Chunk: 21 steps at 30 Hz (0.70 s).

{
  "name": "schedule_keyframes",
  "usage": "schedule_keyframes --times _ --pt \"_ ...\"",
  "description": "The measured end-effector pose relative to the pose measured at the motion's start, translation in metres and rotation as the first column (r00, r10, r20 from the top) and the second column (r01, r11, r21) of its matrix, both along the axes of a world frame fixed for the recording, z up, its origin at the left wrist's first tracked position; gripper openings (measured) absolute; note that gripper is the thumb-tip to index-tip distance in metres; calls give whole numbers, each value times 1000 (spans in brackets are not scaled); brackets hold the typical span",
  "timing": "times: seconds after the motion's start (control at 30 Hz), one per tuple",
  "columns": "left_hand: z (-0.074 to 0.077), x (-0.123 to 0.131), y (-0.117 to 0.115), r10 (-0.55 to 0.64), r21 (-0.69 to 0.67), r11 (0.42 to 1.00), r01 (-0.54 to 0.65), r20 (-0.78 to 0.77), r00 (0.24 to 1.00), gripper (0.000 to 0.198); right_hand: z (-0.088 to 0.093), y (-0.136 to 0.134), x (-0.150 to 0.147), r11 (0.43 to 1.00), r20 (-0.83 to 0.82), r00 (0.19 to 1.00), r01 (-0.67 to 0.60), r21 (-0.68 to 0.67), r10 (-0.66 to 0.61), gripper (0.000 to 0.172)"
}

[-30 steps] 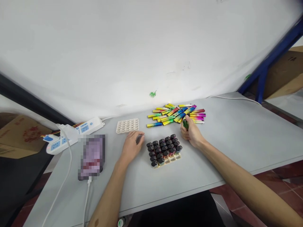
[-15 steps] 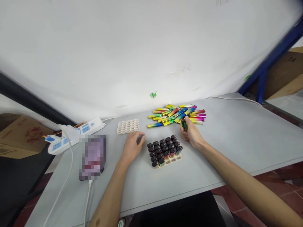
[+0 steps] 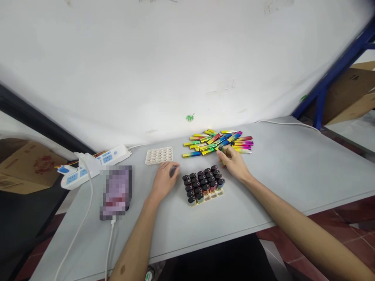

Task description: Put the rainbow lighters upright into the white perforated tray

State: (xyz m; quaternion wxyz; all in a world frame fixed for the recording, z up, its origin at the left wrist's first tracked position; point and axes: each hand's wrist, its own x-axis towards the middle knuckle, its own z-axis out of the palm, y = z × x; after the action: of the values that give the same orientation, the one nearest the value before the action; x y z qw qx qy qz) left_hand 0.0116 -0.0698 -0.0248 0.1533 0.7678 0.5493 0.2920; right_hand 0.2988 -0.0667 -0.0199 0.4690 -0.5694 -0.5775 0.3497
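My right hand (image 3: 234, 164) grips a green lighter (image 3: 222, 152), held just in front of a pile of rainbow-coloured lighters (image 3: 218, 141) at the back of the grey table (image 3: 293, 171). Below that hand stands a cream tray (image 3: 215, 194) packed with several black-topped lighters (image 3: 203, 181). To the tray's left, my left hand (image 3: 164, 180) rests on the table with its fingers curled around a small dark object (image 3: 174, 171). An unfilled cream tray (image 3: 158, 155) with round holes lies behind my left hand.
A phone (image 3: 116, 191) on a white cable lies at the left. White and blue power strips (image 3: 88, 166) sit at the back left edge. A white wall rises behind the table. Cardboard boxes (image 3: 26, 166) stand at far left, a blue frame (image 3: 331, 74) at right.
My right hand has shifted slightly left with the green lighter, closer to the filled tray's far edge. My left hand has stayed in place.
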Motion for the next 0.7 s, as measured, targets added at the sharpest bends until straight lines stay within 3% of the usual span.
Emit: schedule_keyframes --times 0.23,0.7 --pt "0 0 -1 4 -4 1000 -4 -3 1000 17 -4 2 2 999 106 994 10 46 -15 35" --pt "-1 -1 0 7 3 1000 -7 -9 1000 16 -5 2 1 999 94 996 -3 37 0 35"
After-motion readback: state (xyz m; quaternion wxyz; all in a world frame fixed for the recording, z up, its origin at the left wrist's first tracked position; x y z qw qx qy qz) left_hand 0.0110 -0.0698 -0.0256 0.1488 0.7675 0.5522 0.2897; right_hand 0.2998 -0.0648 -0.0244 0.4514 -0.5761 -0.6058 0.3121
